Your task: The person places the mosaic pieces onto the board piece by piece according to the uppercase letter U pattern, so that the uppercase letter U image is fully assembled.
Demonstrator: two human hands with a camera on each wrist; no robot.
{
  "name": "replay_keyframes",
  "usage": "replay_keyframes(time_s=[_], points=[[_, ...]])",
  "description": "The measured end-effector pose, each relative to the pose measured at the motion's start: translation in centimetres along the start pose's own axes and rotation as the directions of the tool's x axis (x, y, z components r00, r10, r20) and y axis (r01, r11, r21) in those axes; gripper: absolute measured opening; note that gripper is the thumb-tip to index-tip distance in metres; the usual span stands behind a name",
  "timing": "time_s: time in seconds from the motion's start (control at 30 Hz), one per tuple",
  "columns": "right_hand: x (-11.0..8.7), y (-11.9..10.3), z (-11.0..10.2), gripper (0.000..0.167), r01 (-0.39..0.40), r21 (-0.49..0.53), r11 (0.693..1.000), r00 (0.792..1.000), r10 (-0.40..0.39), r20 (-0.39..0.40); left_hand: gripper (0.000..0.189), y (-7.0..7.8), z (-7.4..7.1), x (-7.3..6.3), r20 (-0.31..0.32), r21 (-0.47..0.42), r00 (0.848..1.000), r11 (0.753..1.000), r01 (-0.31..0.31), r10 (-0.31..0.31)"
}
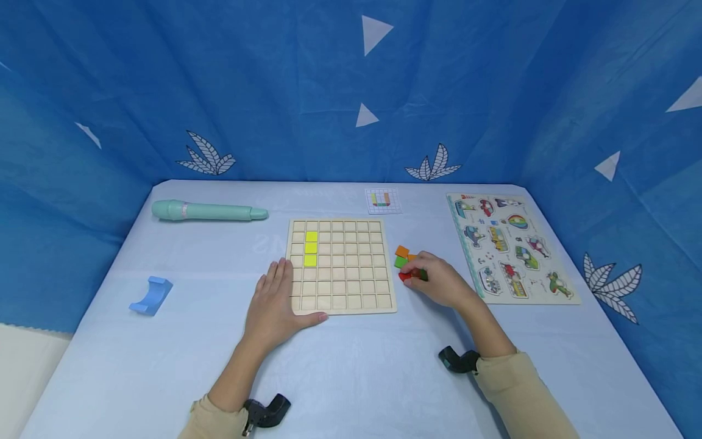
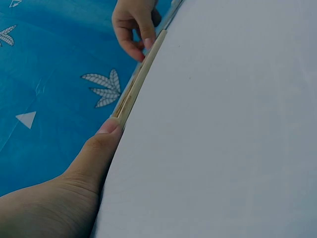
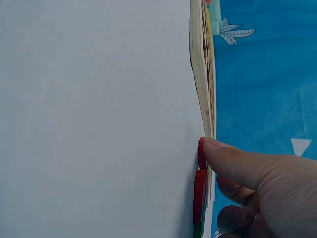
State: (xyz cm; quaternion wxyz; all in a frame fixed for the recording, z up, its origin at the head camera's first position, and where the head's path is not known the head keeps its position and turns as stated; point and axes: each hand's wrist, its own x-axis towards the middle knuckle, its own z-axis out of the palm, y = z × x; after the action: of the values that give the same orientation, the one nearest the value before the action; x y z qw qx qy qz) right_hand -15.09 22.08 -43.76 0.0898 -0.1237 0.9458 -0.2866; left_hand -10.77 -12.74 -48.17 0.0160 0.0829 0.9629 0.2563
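Observation:
A wooden grid board lies on the table with three yellow tiles in one column near its left side. My left hand rests flat at the board's left front corner, fingers straight along the left side. Its thumb touches the front edge. Right of the board, my right hand bends over a small group of coloured tiles, pinching a red tile at its thumb tip. Another red tile lies beside it. Orange and green tiles show past the fingers; others are partly hidden.
A small pattern card lies behind the board. At the right is a picture puzzle board with vehicles. A mint-green, microphone-shaped stick lies at the back left, and a blue curved block sits at the left.

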Motion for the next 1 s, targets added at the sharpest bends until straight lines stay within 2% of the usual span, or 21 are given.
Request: replay_keyframes(time_s=[0.27, 0.5, 0.77, 1.0], points=[[0.18, -0.18, 0.04, 0.02, -0.027, -0.026, 0.999, 0.999, 0.028, 0.026, 0.139, -0.03, -0.03, 0.05, -0.004, 0.003, 1.0, 1.0, -0.006, 0.006], [0.2, -0.36, 0.14, 0.016, -0.013, -0.041, 0.999, 1.0, 0.013, 0.001, 0.139, 0.03, -0.13, 0.07, 0.004, 0.003, 1.0, 1.0, -0.003, 0.003], [0.09, -0.52, 0.21, 0.015, -0.066, 0.041, 0.997, 0.998, 0.066, 0.005, 0.14, -0.04, -0.06, 0.07, 0.002, 0.003, 1.0, 1.0, -0.001, 0.001], [-0.01, -0.76, 0.1, 0.013, -0.05, 0.133, 0.99, 0.998, 0.053, -0.023, 0.14, -0.03, -0.11, 0.07, 0.0, 0.002, 1.0, 1.0, -0.003, 0.003]])
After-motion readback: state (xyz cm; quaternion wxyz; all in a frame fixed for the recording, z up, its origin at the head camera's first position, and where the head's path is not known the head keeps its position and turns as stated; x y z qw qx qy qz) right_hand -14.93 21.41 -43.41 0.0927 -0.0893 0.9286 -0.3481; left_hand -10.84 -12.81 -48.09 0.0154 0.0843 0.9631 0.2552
